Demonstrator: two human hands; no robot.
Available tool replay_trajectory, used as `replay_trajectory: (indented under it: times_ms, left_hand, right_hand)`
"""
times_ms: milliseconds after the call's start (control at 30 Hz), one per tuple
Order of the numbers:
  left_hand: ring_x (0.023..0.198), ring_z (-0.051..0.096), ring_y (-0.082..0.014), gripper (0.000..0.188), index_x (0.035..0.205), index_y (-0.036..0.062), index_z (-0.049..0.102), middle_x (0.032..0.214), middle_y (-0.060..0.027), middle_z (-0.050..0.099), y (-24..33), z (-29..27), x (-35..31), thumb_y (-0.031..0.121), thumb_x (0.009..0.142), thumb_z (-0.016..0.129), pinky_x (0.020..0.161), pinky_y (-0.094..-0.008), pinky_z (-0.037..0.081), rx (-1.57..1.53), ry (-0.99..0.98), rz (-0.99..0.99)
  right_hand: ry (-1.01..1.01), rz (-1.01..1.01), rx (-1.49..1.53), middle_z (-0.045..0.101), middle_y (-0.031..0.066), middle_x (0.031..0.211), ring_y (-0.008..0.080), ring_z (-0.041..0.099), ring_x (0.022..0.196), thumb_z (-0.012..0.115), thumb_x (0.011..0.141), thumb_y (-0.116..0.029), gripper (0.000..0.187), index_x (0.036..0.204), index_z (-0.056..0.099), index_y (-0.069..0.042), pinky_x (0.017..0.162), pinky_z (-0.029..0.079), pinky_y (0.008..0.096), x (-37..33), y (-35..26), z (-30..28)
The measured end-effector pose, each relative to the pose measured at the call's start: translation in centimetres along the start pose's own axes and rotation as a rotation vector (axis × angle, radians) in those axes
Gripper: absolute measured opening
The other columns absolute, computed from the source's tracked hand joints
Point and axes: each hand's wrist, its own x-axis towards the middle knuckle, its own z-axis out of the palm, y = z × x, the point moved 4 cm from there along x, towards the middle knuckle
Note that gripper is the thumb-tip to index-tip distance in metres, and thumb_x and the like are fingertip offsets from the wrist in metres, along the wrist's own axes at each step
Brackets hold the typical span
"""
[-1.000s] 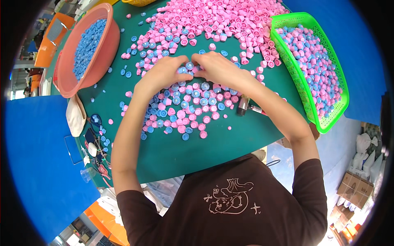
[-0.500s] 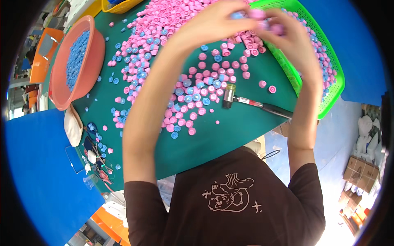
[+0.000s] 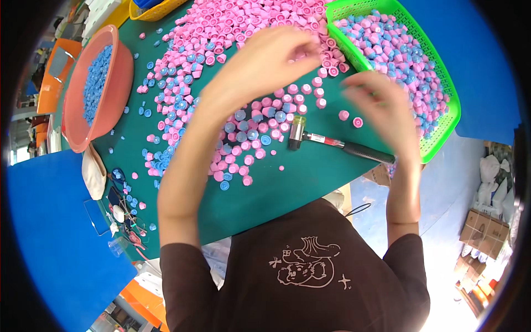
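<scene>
My left hand (image 3: 290, 55), blurred, hovers over the pink caps (image 3: 243, 27) heaped at the far side of the table. Its fingers curl toward the thumb; pink shows between them, but I cannot tell whether it is a held cap or one behind. My right hand (image 3: 379, 99), also smeared, is beside the near-left wall of the green basket (image 3: 426, 41), fingers apart and no piece visible in them. Mixed pink and blue pieces (image 3: 409, 61) fill that basket. Between my forearms lie scattered pink caps and blue caps (image 3: 266, 140), some joined pink to blue.
A hammer (image 3: 297, 133) with a black grip lies on the green table (image 3: 265, 205) near my right forearm. At the left stands a salmon-coloured basin (image 3: 119, 72) of blue caps. A yellow basket (image 3: 157, 12) is at the far edge; cords and small tools (image 3: 127, 221) lie near left.
My hands were close together at the basket's edge with several pink and blue pieces in them. They have parted and come nearer to me; those pieces no longer show in my right hand.
</scene>
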Motion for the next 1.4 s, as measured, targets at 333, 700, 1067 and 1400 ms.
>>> replay_trajectory:
  times_ms: [333,700,1067,1400]
  left_hand:
    - [0.088,0.061,-0.0361,0.055,0.114,-0.0013,0.057,0.106,-0.0197,0.055,-2.1,2.1,-14.2,0.022,0.070,0.082,0.076,-0.0431,0.051,0.252,-0.018,-0.451]
    - [0.091,0.061,-0.0352,0.050,0.112,-0.0008,0.058,0.105,-0.0178,0.057,-2.6,1.6,-15.0,0.020,0.072,0.080,0.074,-0.0438,0.052,0.378,-0.012,-0.511]
    - [0.085,0.064,-0.0309,0.045,0.110,0.0014,0.061,0.107,-0.0130,0.059,-3.0,2.6,-16.4,0.013,0.070,0.079,0.070,-0.0402,0.052,0.365,0.089,-0.630]
    - [0.079,0.062,-0.0175,0.032,0.105,0.0032,0.066,0.103,-0.0081,0.065,-5.2,1.9,-17.2,0.001,0.073,0.071,0.065,-0.0307,0.052,0.020,0.338,-0.694]
  right_hand:
    - [-0.364,-0.299,-0.387,0.058,0.0111,0.099,0.0310,0.062,0.087,0.069,0.074,-0.005,0.036,0.109,0.062,-0.005,0.074,0.051,0.0416,2.5,-1.9,11.8]
    - [-0.502,-0.311,-0.338,0.055,0.0146,0.109,0.0330,0.064,0.086,0.065,0.069,-0.001,0.047,0.115,0.060,-0.005,0.072,0.052,0.0443,4.2,-3.0,14.9]
    - [-0.503,-0.338,-0.088,0.055,0.0208,0.109,0.0385,0.064,0.088,0.067,0.067,-0.002,0.047,0.114,0.059,-0.003,0.073,0.053,0.0437,3.6,-3.7,16.8]
    - [-0.461,-0.319,0.082,0.060,0.0143,0.104,0.0312,0.060,0.097,0.075,0.068,-0.008,0.049,0.114,0.060,-0.005,0.084,0.049,0.0400,4.9,-3.3,19.4]
